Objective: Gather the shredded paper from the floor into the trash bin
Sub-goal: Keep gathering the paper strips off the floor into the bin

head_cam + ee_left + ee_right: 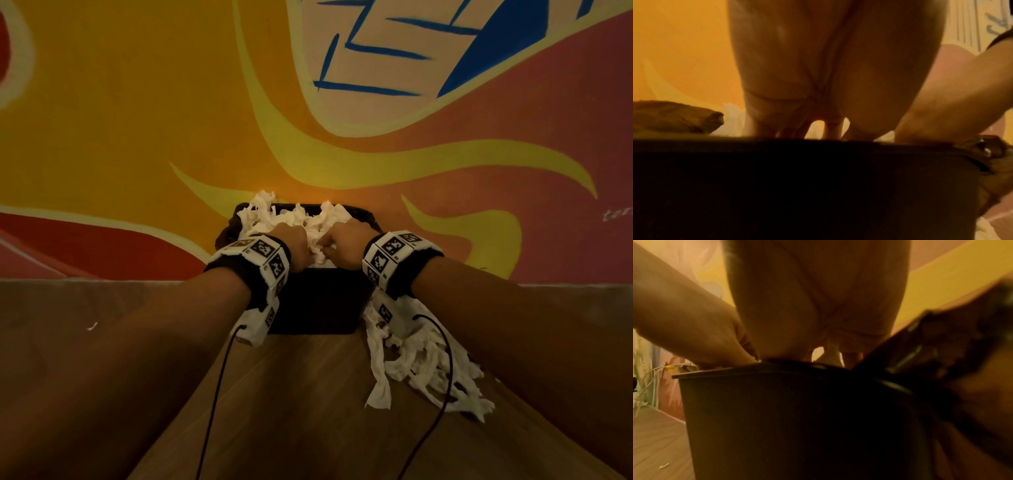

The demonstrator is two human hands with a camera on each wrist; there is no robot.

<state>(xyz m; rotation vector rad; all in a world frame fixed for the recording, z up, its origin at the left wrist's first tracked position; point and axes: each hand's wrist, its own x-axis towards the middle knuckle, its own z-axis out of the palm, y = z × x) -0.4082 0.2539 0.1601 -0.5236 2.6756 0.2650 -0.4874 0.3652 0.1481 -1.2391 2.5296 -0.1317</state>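
Roughly halfway, I'd say. My left hand and right hand are both curled into the shredded paper heaped over the trash bin. Another pile still lies on the floor under my right wrist.

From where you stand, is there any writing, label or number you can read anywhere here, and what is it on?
No text reads in full.
"ter...": small pale lettering on the painted wall, cut off at the frame edge, too small to be sure.
Wrist bands: black-and-white square code patterns, no letters or numbers.
Trash bin: no label visible.
Blue strokes on the wall, left wrist view: blurred, unreadable.
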